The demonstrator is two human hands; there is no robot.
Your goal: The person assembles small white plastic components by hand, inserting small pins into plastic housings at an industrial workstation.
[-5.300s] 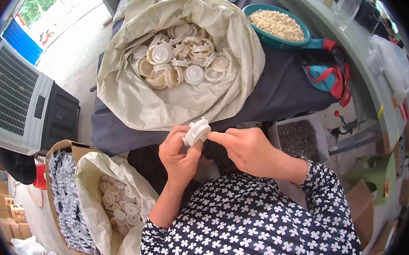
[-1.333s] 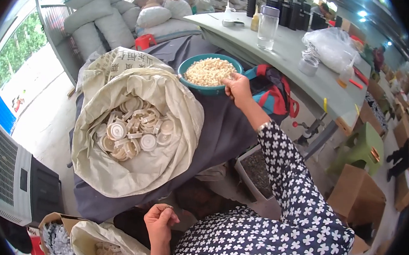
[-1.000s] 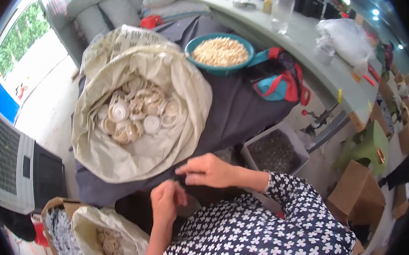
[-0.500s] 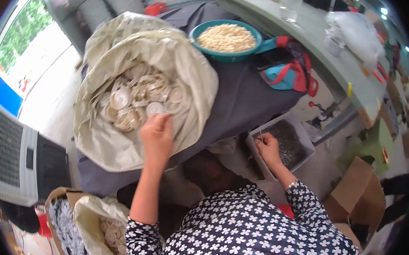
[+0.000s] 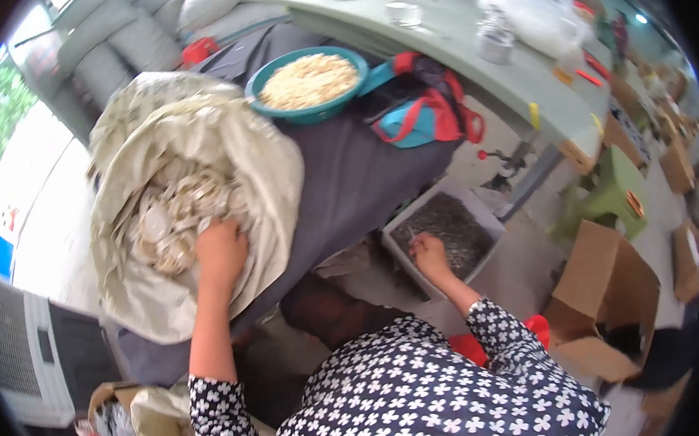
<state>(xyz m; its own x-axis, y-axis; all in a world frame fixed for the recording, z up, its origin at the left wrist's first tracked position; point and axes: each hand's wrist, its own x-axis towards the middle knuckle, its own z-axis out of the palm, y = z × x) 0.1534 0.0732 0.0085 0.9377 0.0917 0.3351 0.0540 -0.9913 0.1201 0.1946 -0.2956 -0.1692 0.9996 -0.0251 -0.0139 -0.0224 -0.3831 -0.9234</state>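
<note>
Cream woven fabric forms the large sack, which is set wide open on a bench draped in dark cloth. Inside it, off-white plastic caps are heaped toward the middle and left. The left hand is lowered into the sack's mouth, at the right edge of the heap; its fingertips are blurred against the caps, so whether anything is pinched by that grip cannot be told.

By the right hand, held over the near left part of a grey bin, a thin pale piece is pinched between thumb and fingers. Small dark parts are spread across the inside of this bin, which is placed just beyond the right edge of the bench, lower than its top.

Behind the sack, a teal basin is filled with small pale yellow pieces. Just beside it, a red and turquoise bag is laid on the cloth. Farther back, a clear plastic bag is rested on a pale green table. At the right, an open cardboard box is seen near a green stool. Both forearms are partly covered by dark sleeves patterned with white flowers.
</note>
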